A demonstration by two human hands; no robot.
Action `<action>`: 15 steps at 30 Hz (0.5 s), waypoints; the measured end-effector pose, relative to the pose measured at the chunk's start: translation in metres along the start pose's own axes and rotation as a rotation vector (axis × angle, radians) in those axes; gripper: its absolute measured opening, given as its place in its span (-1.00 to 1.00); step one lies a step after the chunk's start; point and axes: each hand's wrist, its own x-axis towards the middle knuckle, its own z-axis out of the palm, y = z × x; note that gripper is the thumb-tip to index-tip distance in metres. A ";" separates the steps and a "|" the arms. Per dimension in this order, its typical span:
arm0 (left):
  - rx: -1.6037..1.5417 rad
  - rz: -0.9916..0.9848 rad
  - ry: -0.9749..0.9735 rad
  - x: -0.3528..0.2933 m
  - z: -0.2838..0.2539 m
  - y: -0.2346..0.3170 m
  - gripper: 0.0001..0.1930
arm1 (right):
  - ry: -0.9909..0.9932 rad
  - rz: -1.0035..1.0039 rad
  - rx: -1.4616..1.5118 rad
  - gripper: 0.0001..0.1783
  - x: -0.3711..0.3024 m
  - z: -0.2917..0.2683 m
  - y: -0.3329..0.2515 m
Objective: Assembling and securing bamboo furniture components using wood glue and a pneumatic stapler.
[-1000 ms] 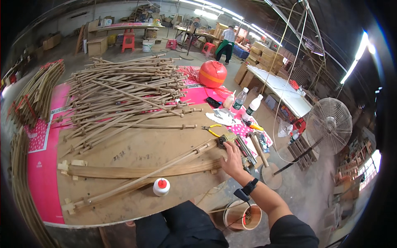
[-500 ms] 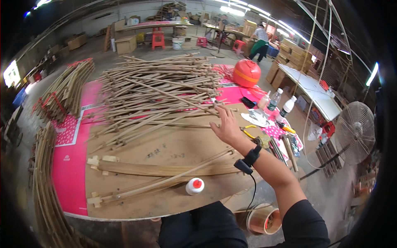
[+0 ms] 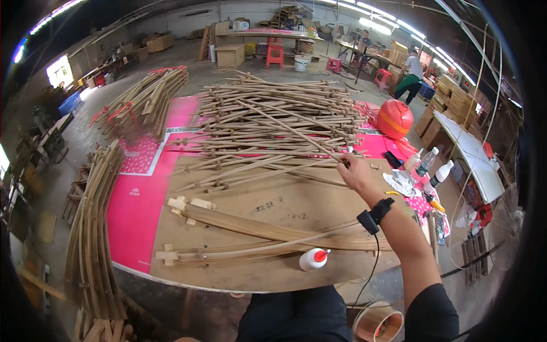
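Orange ball [image 3: 395, 118], glue bottle [image 3: 314, 259], plastic bottles [image 3: 425, 164]

A pile of wooden sticks [image 3: 268, 122] is lying across the far half of the work board [image 3: 273, 199], and the right hand [image 3: 354, 171] is touching the near right end of one long stick [image 3: 290, 128] on top of it. Nearer the person, curved wooden pieces [image 3: 262, 233] are lying across the board, with a glue bottle [image 3: 313, 259] lying just in front of them at the near edge. To the right, two plastic bottles [image 3: 433, 168] are standing beside the board, and a ball [image 3: 394, 118] is sitting behind them. Bundles of curved slats [image 3: 94, 228] are lying on the floor to the left, with more bundles [image 3: 142, 102] lying farther back. A tape roll [image 3: 377, 325] is sitting by the person's right knee.
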 end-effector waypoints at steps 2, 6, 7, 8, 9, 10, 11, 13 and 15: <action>0.012 -0.022 -0.028 -0.010 -0.004 -0.007 -0.64 | 0.039 0.001 0.035 -0.64 0.004 -0.004 -0.001; 0.036 -0.055 -0.071 -0.026 -0.003 -0.021 -0.69 | -0.035 -0.075 0.111 -0.61 0.011 -0.013 0.001; 0.020 -0.088 -0.086 -0.029 -0.003 -0.025 -0.69 | -0.041 -0.076 0.117 -0.61 0.009 -0.014 -0.003; -0.004 -0.124 -0.161 -0.035 -0.016 -0.027 -0.68 | -0.046 -0.063 0.089 -0.61 0.004 -0.019 -0.013; 0.001 -0.126 -0.167 -0.038 -0.022 -0.030 -0.68 | -0.049 -0.050 0.059 -0.62 0.000 -0.020 -0.018; 0.129 -0.209 -0.318 -0.040 -0.027 -0.032 -0.69 | -0.038 -0.079 0.017 -0.62 0.000 -0.015 -0.016; 0.251 -0.289 -0.465 -0.043 -0.032 -0.038 -0.69 | -0.036 -0.077 0.020 -0.62 0.001 -0.013 -0.012; 0.300 -0.171 -0.668 -0.055 -0.047 -0.069 -0.73 | 0.009 -0.167 0.005 -0.65 0.008 -0.005 -0.010; 0.315 -0.333 -0.753 -0.088 -0.043 -0.103 -0.82 | -0.174 0.030 0.248 -0.66 0.010 -0.022 0.010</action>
